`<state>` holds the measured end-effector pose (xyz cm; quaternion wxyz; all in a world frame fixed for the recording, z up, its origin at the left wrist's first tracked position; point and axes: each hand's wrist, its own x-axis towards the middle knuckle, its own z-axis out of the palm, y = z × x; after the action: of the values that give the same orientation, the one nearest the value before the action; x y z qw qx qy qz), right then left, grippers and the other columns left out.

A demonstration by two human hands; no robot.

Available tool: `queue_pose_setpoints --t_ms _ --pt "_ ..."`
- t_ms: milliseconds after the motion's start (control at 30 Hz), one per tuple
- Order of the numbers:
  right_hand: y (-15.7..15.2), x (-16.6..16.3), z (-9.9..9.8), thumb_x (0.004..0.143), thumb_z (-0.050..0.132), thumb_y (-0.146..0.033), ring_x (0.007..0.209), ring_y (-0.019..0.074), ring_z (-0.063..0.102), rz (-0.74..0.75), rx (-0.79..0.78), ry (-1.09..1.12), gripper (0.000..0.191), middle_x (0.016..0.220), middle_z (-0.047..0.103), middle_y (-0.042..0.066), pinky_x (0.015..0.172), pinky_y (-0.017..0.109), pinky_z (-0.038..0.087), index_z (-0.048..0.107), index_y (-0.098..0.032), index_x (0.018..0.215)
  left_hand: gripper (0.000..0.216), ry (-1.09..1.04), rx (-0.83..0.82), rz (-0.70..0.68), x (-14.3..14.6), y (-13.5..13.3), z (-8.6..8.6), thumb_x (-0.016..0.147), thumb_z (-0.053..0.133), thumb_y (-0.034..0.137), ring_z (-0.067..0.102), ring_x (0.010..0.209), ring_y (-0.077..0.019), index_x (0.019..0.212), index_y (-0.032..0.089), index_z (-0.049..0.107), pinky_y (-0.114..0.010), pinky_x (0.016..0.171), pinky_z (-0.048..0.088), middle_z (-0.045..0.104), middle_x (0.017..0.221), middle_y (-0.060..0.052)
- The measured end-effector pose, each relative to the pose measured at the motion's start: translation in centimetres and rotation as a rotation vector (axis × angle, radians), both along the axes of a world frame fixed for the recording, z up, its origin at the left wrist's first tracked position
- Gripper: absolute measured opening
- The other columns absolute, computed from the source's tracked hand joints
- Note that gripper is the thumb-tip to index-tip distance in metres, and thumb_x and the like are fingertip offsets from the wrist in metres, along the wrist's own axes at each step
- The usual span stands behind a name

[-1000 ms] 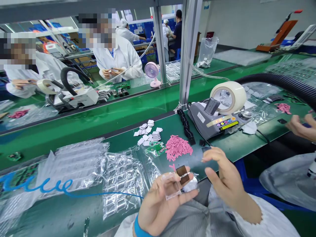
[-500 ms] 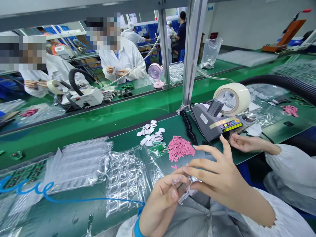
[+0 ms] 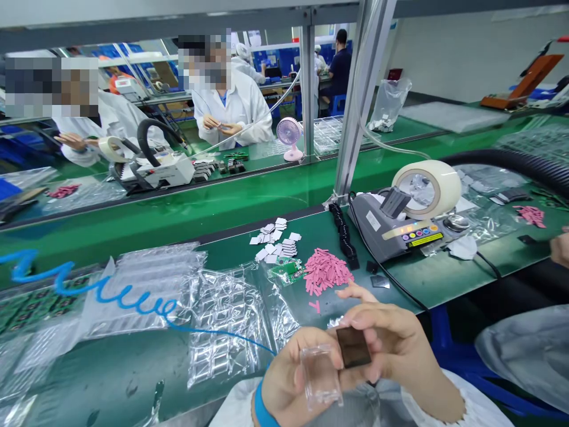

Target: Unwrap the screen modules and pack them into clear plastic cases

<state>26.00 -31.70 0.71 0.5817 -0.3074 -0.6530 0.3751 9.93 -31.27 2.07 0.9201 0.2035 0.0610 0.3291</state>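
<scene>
In my left hand [image 3: 284,376], low in the view, is a small clear plastic square case [image 3: 320,379], gripped between thumb and fingers. Beside it my right hand [image 3: 400,341] pinches a thin dark, brownish square plate [image 3: 354,347] by its edges. The plate is close to the case's upper right side; whether they touch I cannot tell. A blue wrist strap [image 3: 262,406] with a coiled cord is on my left wrist. Just beyond my hands lie a pile of pink strips [image 3: 326,271], a green circuit board [image 3: 285,270] and dark square pieces [image 3: 380,281].
White square pads [image 3: 278,240] lie behind the circuit board. Bagged clear plastic parts [image 3: 224,329] and film sheets [image 3: 142,284] cover the left. A grey tape dispenser [image 3: 391,228] with a large tape roll [image 3: 429,188] stands right. Co-workers sit across the bench; another's hand shows at far right.
My right hand has come to hold the dark square plate, and my left hand has turned the clear case. The neighbour's hand has pulled away from the tape dispenser to the right.
</scene>
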Motion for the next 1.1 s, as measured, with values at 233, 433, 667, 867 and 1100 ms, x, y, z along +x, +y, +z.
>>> queue_pose_setpoints --t_ms 233,433,667,867,1100 --pt "-1.0 0.9 1.9 0.081 0.058 -0.049 0.095 0.0208 0.06 -0.162 -0.016 -0.164 0.032 0.097 0.066 0.004 0.094 0.045 0.043 0.057 -0.027 0.104 0.032 0.122 0.158 0.024 -0.6 0.0 0.7 0.059 0.077 0.044 0.057 0.102 -0.0236 0.083 0.023 0.075 -0.038 0.093 0.04 0.059 0.112 -0.007" --pt "-2.1 0.7 5.1 0.085 0.057 -0.024 0.06 0.0115 0.054 -0.413 0.112 -0.542 0.012 0.065 0.053 -0.005 0.093 0.04 0.035 0.054 -0.024 0.073 0.03 0.323 0.46 0.13 -1.2 0.2 1.2 0.061 0.073 0.05 0.055 0.097 -0.0262 0.078 0.026 0.077 -0.039 0.091 0.041 0.056 0.107 -0.01" --pt "-1.9 0.5 6.0 0.089 0.051 -0.029 0.056 0.0134 0.053 -0.449 0.166 -0.637 0.021 0.061 0.054 -0.004 0.085 0.039 0.04 0.052 -0.024 0.069 0.036 0.421 0.65 0.021 -2.1 0.3 1.7 0.071 0.061 0.054 0.053 0.102 -0.0288 0.095 0.031 0.074 -0.045 0.098 0.036 0.052 0.114 -0.01" --pt "-2.2 1.0 5.4 0.09 0.049 -0.029 0.058 0.0124 0.053 -0.409 0.126 -0.637 0.02 0.063 0.052 -0.004 0.093 0.039 0.036 0.05 -0.024 0.071 0.033 0.426 0.703 0.061 -1.9 0.2 1.4 0.072 0.063 0.047 0.053 0.106 -0.0311 0.1 0.031 0.072 -0.043 0.097 0.038 0.052 0.119 -0.01" --pt "-2.4 1.1 4.6 0.091 0.047 -0.027 0.061 0.0135 0.052 -0.399 0.115 -0.63 0.019 0.065 0.049 -0.004 0.093 0.039 0.034 0.048 -0.024 0.072 0.031 0.436 0.7 0.033 -1.9 0.3 1.6 0.073 0.065 0.038 0.052 0.111 -0.0321 0.103 0.032 0.07 -0.046 0.101 0.035 0.051 0.124 -0.009"
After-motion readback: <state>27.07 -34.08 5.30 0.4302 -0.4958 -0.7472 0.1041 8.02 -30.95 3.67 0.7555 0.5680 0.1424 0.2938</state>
